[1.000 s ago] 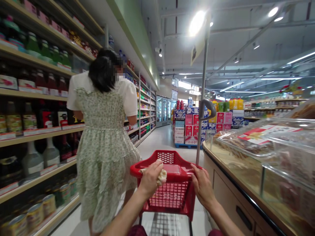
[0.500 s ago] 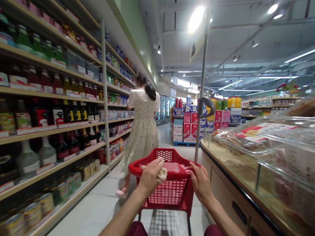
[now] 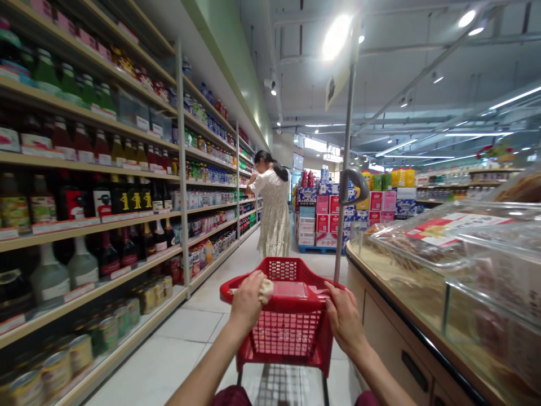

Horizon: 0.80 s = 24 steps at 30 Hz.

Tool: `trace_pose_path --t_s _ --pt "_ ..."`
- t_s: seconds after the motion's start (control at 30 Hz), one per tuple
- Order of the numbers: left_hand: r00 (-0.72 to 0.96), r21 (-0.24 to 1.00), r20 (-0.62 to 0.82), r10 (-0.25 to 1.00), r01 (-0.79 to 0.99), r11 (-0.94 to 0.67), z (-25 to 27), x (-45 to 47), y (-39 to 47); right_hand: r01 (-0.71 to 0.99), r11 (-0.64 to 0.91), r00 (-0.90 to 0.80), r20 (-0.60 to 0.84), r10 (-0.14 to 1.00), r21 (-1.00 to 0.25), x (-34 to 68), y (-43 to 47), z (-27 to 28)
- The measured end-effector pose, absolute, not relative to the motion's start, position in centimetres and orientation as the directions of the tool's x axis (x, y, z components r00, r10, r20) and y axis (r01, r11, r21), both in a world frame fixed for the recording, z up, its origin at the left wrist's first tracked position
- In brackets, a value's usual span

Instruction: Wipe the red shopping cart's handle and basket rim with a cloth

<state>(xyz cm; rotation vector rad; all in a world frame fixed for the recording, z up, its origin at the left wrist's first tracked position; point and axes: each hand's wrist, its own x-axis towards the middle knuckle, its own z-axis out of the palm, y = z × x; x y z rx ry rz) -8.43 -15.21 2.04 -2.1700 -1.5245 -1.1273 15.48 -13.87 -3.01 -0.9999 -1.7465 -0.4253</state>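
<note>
In the head view a red shopping cart [image 3: 287, 341] stands right before me, with a perforated plastic basket and a wide handle [image 3: 291, 304]. My left hand [image 3: 249, 299] is closed on a crumpled cream cloth [image 3: 266, 291] and rests with it on the handle's left part. What the palm presses on is hidden. On the handle's right end lies my right hand [image 3: 343, 313], its fingers curled over the red rim. A grey metal pole [image 3: 344, 231] with a dark loop rises just beyond that hand.
Shelves of bottles and cans [image 3: 97, 217] run along the left. A glass-topped counter with packaged food [image 3: 422, 270] borders the right. Ahead, a person in a patterned dress [image 3: 274, 217] stands by the shelves, near stacked boxes [image 3: 323, 214].
My left hand has slid left along the handle with the cloth. The person ahead is farther off, turned toward the shelves with an arm raised. My right hand stays in place.
</note>
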Motion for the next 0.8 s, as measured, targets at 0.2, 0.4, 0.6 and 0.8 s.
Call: trace_pose_path --t_s 0.2,0.4,0.6,0.8 --pt "0.287 0.182 0.637 0.716 0.846 -0.501 2.3 -5.2 -15.2 0.785 0.573 -0.071 0.884 0.463 -0.237 14.9 -13.8 -3.2" --pt "0.336 0.273 0.544 0.769 0.796 -0.541 3.3 -0.9 -15.0 0.72 0.628 -0.174 0.8 0.575 -0.295 13.1 -14.4 0.2" --pt "0.168 0.236 0.356 0.919 0.936 -0.262 3.4 -7.9 -17.0 0.748 0.617 -0.358 0.633 0.686 -0.244 7.6 -15.0 2.6" --pt "0.131 0.217 0.531 0.837 0.934 -0.284 1.7 -9.7 -16.5 0.695 0.685 -0.45 0.612 0.65 -0.217 5.4 -15.0 3.8"
